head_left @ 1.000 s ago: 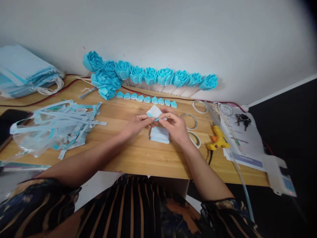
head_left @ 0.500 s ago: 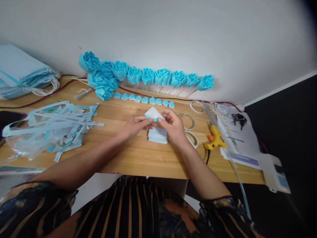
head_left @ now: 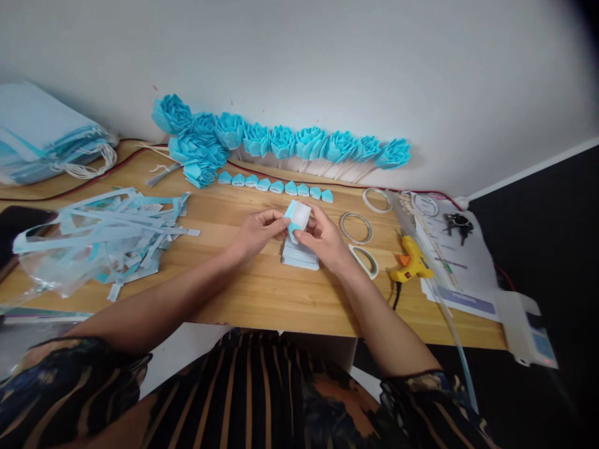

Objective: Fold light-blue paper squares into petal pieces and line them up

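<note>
Both my hands pinch one small light-blue piece of mask fabric (head_left: 297, 216) above the wooden table (head_left: 262, 293). My left hand (head_left: 256, 232) grips its left edge with thumb and fingers. My right hand (head_left: 322, 238) holds its lower right side, fingers curled. The piece stands partly folded, white side showing. Right under my hands lies a small stack of cut blue squares (head_left: 299, 255). Behind it runs a row of small folded blue petals (head_left: 276, 185).
Finished blue fabric roses (head_left: 281, 143) lean on the wall. A heap of cut strips (head_left: 103, 234) and stacked face masks (head_left: 42, 140) lie left. Tape rolls (head_left: 356, 226), a yellow glue gun (head_left: 410, 262), papers and keys (head_left: 458, 224) lie right.
The fabric piece has been turned from a flat diamond to a narrower upright fold. My hands have closed in tighter around it.
</note>
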`<action>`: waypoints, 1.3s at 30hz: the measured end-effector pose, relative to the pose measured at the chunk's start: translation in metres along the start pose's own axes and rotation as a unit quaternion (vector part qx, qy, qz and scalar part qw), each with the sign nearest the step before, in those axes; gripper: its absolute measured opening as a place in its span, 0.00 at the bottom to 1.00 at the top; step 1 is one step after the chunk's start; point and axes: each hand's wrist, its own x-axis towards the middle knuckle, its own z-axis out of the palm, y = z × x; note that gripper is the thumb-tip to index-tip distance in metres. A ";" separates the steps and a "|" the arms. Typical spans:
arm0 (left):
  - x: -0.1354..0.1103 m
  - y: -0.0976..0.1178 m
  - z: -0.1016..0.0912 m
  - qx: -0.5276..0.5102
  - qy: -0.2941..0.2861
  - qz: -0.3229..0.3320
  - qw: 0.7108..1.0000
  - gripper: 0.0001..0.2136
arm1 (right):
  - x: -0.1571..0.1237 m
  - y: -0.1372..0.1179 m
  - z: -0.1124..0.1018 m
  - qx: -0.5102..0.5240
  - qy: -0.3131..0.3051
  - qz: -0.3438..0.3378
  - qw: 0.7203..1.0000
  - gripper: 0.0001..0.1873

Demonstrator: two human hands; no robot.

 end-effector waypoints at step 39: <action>-0.002 -0.003 -0.001 0.010 -0.020 -0.059 0.998 0.14 | 0.000 -0.005 -0.008 -0.175 0.087 -0.148 0.969 0.08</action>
